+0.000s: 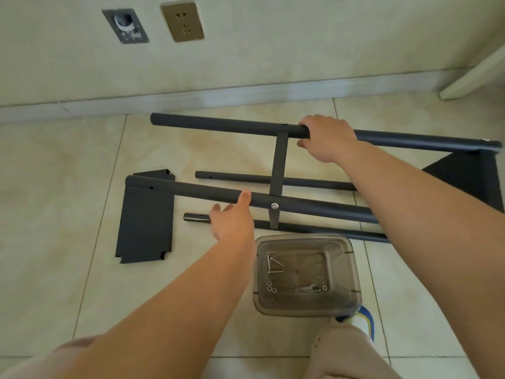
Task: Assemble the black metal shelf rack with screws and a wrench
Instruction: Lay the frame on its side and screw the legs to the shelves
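The partly built black rack lies on its side on the tiled floor. My right hand [326, 138] grips its far upper pole [218, 123]. A flat crossbar [279, 165] joins that pole to the near upper pole [191, 189], fixed with a silver screw [274, 205]. My left hand [232, 217] is open, its fingertips touching the near upper pole. Two lower poles [240, 178] lie beneath. A loose black shelf panel [146, 228] lies flat at the left. Another shelf [470, 176] is attached at the right end.
A clear plastic tub [306, 274] holding several screws, washers and a small wrench stands on the floor between my arms. The wall and skirting run along the back, with a socket [182, 21] above. A white furniture leg [472, 75] stands at far right. My knee and shoe are at the bottom right.
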